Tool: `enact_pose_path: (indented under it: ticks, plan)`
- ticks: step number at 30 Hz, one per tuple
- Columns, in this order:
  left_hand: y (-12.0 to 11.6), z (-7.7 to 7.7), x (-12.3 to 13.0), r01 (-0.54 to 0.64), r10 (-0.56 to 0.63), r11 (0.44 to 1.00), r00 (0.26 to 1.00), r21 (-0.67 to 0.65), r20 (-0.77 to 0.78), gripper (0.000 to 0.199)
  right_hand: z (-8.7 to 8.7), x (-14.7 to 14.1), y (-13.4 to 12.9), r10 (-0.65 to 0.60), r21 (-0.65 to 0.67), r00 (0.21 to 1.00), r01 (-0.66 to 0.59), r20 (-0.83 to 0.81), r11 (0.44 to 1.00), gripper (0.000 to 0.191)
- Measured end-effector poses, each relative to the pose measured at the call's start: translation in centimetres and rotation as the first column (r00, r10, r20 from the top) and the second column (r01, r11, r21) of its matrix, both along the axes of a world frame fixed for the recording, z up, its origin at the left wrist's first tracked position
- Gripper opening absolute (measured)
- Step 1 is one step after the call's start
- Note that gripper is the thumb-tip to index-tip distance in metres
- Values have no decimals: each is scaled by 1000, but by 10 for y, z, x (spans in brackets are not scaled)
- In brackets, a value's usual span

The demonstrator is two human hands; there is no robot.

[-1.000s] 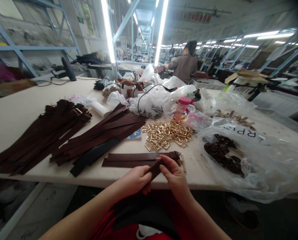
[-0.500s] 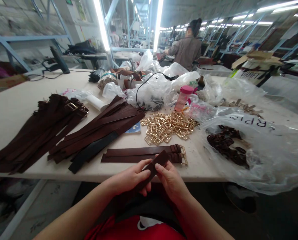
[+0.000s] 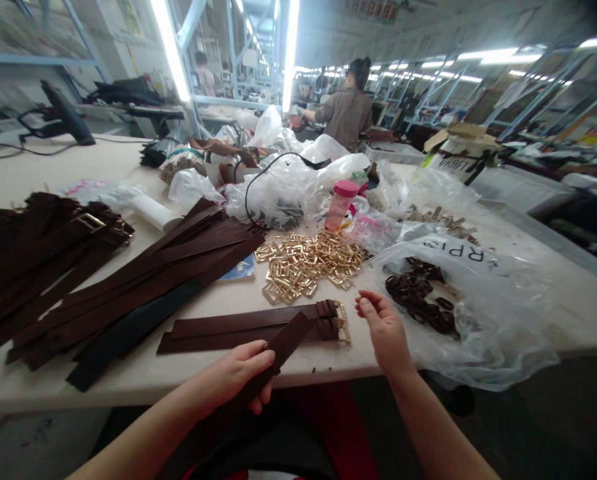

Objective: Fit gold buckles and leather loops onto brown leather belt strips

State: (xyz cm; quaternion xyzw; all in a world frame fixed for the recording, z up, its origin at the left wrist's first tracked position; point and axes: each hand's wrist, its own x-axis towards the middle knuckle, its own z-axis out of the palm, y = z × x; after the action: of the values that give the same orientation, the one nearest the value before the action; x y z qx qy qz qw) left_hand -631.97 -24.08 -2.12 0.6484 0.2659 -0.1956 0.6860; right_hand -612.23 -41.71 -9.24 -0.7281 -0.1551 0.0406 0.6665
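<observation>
My left hand point(image 3: 245, 373) grips a dark brown leather strap point(image 3: 292, 339) near the table's front edge, its free end pointing up and right. My right hand point(image 3: 384, 327) is off the strap, over the table to the right; its fingers are bent together, and whether they pinch anything is too small to tell. Between the hands and the pile of gold buckles point(image 3: 311, 260) lie brown straps fitted with buckles point(image 3: 248, 325). To the right of my right hand, small dark brown leather loops point(image 3: 418, 293) lie in a clear plastic bag point(image 3: 503, 300).
Two heaps of brown straps point(image 3: 143, 267) point(image 3: 43, 247) cover the left of the table point(image 3: 128, 390). Behind the buckles stand a pink-lidded bottle point(image 3: 341, 205) and crumpled plastic bags point(image 3: 298, 183). A person point(image 3: 348, 110) is farther back, near an open carton point(image 3: 461, 153).
My right hand has let go of the strap and moved right, towards the bag of loops. My left hand still holds the strap. The camera view has shifted right.
</observation>
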Motion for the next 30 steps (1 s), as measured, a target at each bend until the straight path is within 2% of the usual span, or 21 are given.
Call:
enact_pose_path:
  ticks: [2,3,6,9,12,15,19,22,25,28,29,30]
  plan:
    - [0,-2,2,-12,13,999,1000,-46,11,39,-7,38,-5,-25,-187,983,59,180,981,38]
    - [0,-3,4,-15,17,998,1000,-69,23,37,-11,52,-4,19,-303,968,59,249,951,38]
    - [2,-5,6,-19,24,993,999,-115,43,31,-19,78,9,122,-477,939,50,323,877,32]
    - [5,-4,9,-53,57,990,998,-127,31,25,-21,88,28,216,-605,911,45,352,795,24]
    - [4,-2,11,-93,98,990,994,-107,40,25,-18,93,42,317,-739,877,62,362,671,17]
    - [0,-1,12,-82,85,992,996,-98,28,30,-14,94,49,397,-826,843,95,364,556,10]
    - [-5,1,9,-88,92,993,995,-74,41,36,-6,87,50,483,-872,785,143,388,467,16]
    - [-8,4,5,-89,92,994,995,-66,48,35,0,80,46,518,-880,752,171,407,443,21]
    - [-8,9,-2,-85,88,995,995,-44,55,31,6,71,37,525,-875,737,186,425,447,17]
    - [-4,11,-8,-113,113,993,992,-18,61,28,15,55,24,515,-853,726,193,456,484,14]
    - [-3,12,-9,-124,124,992,990,-11,64,28,19,48,20,509,-839,720,190,472,510,13]
    - [-1,14,-10,-132,132,991,989,0,74,27,23,39,17,496,-811,714,173,494,559,12]
